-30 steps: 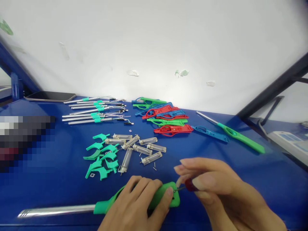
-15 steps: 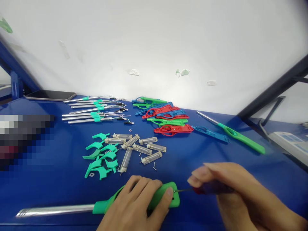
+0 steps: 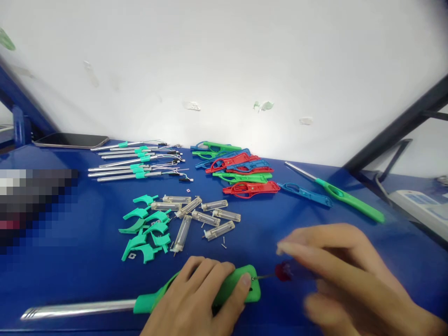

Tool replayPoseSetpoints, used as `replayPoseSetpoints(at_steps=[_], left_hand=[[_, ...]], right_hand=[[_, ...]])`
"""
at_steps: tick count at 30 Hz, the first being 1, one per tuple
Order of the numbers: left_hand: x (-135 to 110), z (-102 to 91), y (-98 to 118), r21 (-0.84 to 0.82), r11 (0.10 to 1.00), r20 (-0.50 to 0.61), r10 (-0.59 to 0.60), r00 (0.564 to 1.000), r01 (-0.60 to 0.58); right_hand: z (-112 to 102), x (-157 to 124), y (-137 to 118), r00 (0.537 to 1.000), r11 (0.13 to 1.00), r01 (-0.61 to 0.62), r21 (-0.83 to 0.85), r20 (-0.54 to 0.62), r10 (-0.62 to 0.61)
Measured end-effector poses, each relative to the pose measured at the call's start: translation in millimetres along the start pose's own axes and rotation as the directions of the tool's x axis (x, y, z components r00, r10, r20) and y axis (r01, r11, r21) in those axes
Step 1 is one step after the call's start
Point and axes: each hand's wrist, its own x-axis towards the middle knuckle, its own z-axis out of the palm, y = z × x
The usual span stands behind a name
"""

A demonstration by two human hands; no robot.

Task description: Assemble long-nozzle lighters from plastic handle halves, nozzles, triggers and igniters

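Note:
A green gas lighter with a long metal tube lies across the front of the table. My left hand is closed over its handle, pressing it down, with the thumb near the end. My right hand is around a screwdriver with a dark red handle; its fingers look loosened and smeared by motion, and most of the handle is hidden. The screwdriver's thin tip meets a small screw at the handle's end. Two loose screws lie beyond, beside several clear fuel tanks.
Green triggers lie left of the tanks. Metal tubes with wires and coloured handle shells sit along the back. A second green lighter is at right. A phone rests at the back left.
My right hand's fingers have lifted and spread somewhat around the screwdriver handle. The left hand and the lighter stay nearly in place.

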Motion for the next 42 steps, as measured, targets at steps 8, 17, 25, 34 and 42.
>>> replayPoseSetpoints(at_steps=[8,17,25,34,42], left_hand=[[-3,2.4,-1,0.048,0.998,0.01,0.032,0.999,-0.032],[3,-10.3,-3,0.171,0.98,0.038,0.098,0.995,-0.103],[11,-18.1,-6,0.288,0.95,-0.051,0.136,0.989,-0.116],[5,-19.6,-11,0.355,0.93,0.136,0.047,0.99,-0.093],[2,-18.1,-11,0.339,0.938,0.159,0.016,0.987,-0.07]], right_hand=[[3,0,4,0.992,0.998,-0.023,0.056,-0.12,0.029],[11,6,-13,0.967,0.978,-0.171,0.12,-0.171,0.19],[10,37,3,0.982,0.982,-0.187,0.01,0.035,0.187],[19,41,10,0.947,0.969,-0.244,-0.028,0.209,0.245],[15,29,16,0.963,0.962,-0.268,-0.06,0.011,0.269]])
